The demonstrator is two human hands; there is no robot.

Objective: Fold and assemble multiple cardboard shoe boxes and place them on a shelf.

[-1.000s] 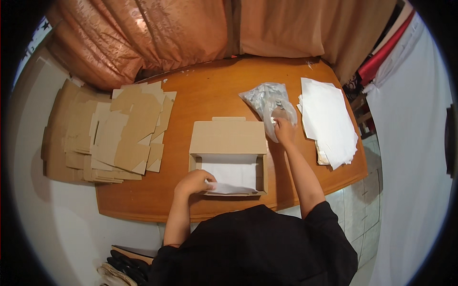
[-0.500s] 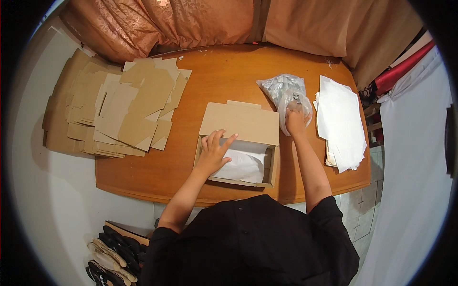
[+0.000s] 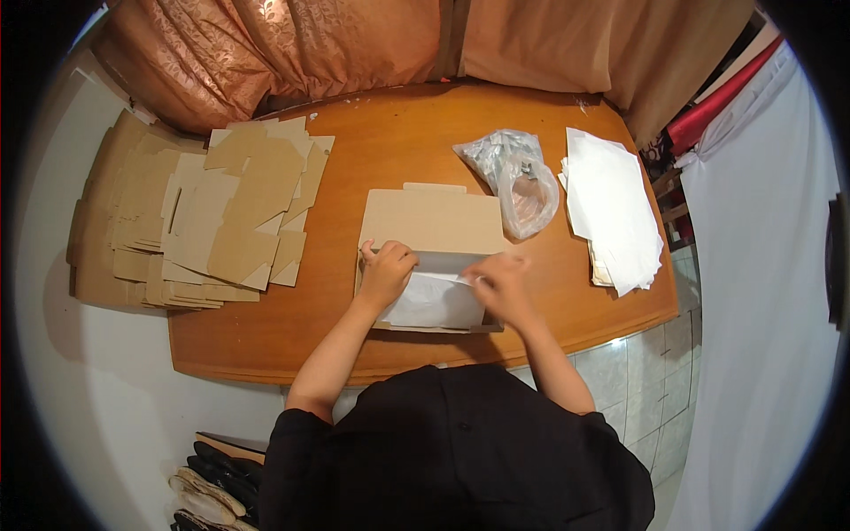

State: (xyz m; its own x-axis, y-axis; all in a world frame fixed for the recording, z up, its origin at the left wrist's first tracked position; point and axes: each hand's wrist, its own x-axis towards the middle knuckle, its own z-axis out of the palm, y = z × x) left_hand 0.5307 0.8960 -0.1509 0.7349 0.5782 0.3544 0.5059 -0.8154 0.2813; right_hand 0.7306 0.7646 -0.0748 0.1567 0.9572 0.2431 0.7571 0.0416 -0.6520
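Both hands are down in an open cardboard box (image 3: 431, 265) that sits near the front edge of a wooden table (image 3: 390, 159); the box's lid flap (image 3: 434, 221) lies folded back flat toward the far side. The left hand (image 3: 386, 270) rests at the box's left inner corner, fingers curled loosely over the edge where flap meets box and lying on the white tissue paper (image 3: 434, 301) that lines the inside; whether it pinches the paper I cannot tell. The right hand (image 3: 502, 285) is at the right side of the box, blurred, its fingertips drawn together on the upper edge of the tissue paper; it seems to be pinching the sheet, though the blur leaves the grip unclear.

Just beyond the box's right corner lies a clear plastic bag (image 3: 516, 177) with small grey items inside, its mouth turned toward the box; right of the bag, close beside it, is a stack of white paper sheets (image 3: 613, 208) that reaches the table's right edge. On the left end of the table, well apart from the box, a spread pile of flat cardboard blanks (image 3: 199, 217) overhangs the edge; behind the table hangs a peach-coloured curtain (image 3: 354, 44); dark shoes (image 3: 208, 482) lie on the floor at lower left.
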